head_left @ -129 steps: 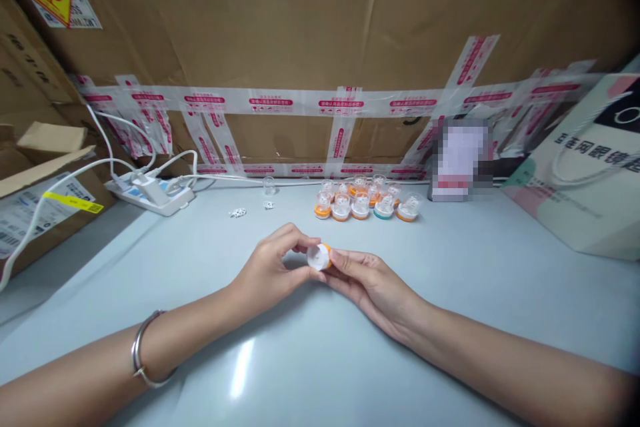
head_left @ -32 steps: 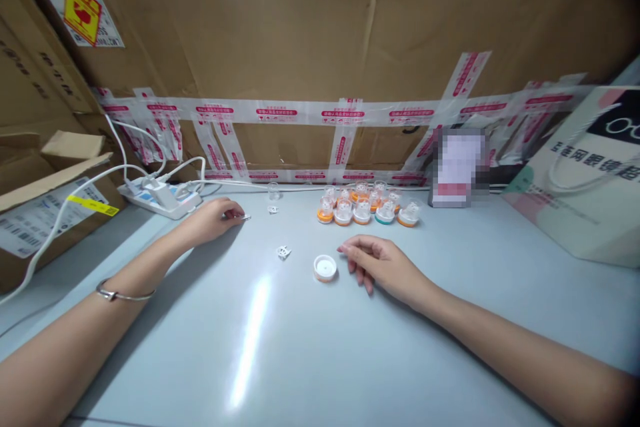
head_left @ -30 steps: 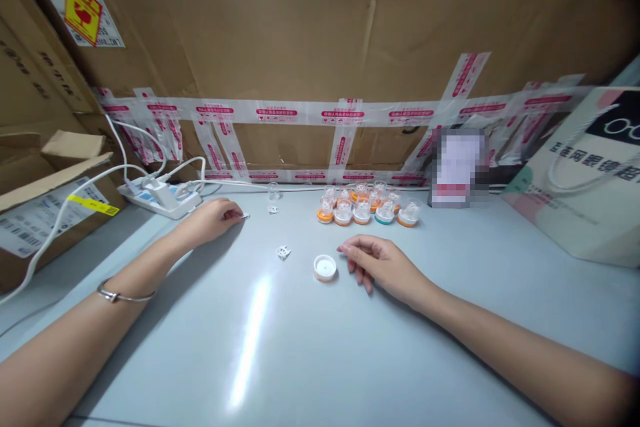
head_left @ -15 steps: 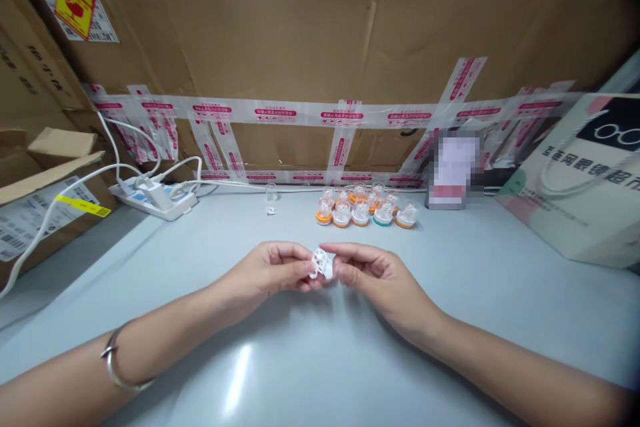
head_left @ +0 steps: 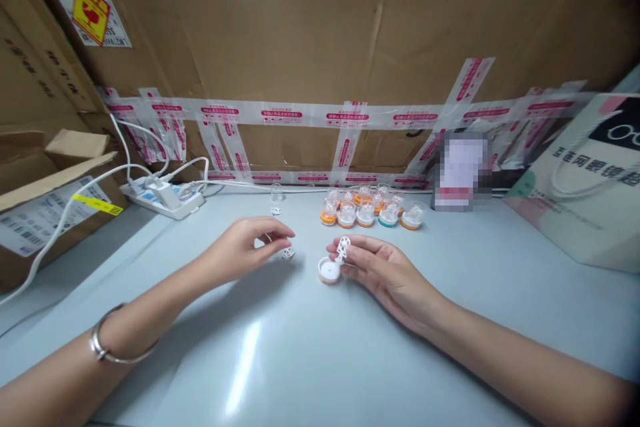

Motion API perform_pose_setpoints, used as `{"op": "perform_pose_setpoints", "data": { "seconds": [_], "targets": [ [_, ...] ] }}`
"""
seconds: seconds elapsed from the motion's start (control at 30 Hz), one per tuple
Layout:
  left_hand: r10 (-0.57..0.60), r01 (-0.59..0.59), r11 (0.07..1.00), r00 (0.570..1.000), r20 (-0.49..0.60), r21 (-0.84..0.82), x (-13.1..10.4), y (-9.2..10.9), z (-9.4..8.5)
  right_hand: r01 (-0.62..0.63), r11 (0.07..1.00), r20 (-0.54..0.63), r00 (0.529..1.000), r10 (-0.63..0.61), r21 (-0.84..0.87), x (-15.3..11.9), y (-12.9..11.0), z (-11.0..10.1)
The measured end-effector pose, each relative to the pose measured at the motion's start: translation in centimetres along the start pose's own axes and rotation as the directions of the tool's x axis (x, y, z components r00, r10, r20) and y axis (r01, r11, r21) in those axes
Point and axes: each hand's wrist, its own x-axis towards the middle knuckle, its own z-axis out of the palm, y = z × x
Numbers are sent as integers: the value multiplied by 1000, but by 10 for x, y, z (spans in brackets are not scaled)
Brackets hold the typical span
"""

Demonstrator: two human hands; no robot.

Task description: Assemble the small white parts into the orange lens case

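Observation:
My right hand [head_left: 393, 273] pinches a small white openwork figure [head_left: 343, 248] upright between thumb and fingers. Just below and to its left, a round white disc-shaped base [head_left: 329, 271] with an orange underside rests on the table, its inside facing up. The right fingers are close against its rim. My left hand [head_left: 260, 243] is farther left, thumb and index tips slightly apart. Right under those tips is a small white piece with dark gaps [head_left: 289, 253]; whether they touch it is unclear.
Several clear-domed toys [head_left: 365, 212] on orange, white or green bases stand beyond my hands. A clear cup [head_left: 277, 192] and a small white piece [head_left: 276, 211] are left of them. A power strip [head_left: 165, 197], a pixelated phone-like object [head_left: 457, 170], a paper bag [head_left: 575, 213] and cardboard boxes surround the table.
My hands have moved apart, the left going leftward. The white figure has passed from my left fingers to my right. The round base and the small piece under my left hand have come into view.

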Motion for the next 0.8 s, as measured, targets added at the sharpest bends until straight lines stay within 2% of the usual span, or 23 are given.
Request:
{"op": "perform_pose_setpoints", "data": {
  "seconds": [0.03,0.1,0.23,0.3,0.47,0.57,0.67,0.8],
  "targets": [
    [63,-66,988,998,25,136,0,-6,-7,-20,999,-18,1000,21,29,1,-2,-2],
    [153,-181,941,981,118,284,2,-18,-16,-57,994,-48,997,62,89,2,-3,-7],
    [229,-308,888,940,253,340,4,-36,-10,-106,983,-63,991,116,151,5,-1,-12],
    [238,-319,874,939,249,367,5,-39,-4,-117,980,-74,989,131,161,5,1,-12],
    [281,-323,817,946,160,477,4,-33,6,-126,980,-134,980,147,152,4,2,-8],
    [235,-241,879,970,66,412,2,-22,12,-103,988,-131,984,117,111,4,3,-7],
    [165,-160,962,986,-4,222,-3,-3,18,-78,997,-129,988,80,14,4,5,-6],
    [117,-117,993,993,14,-35,-10,19,28,-63,990,-117,992,48,-122,1,5,-2]
  ]
}}
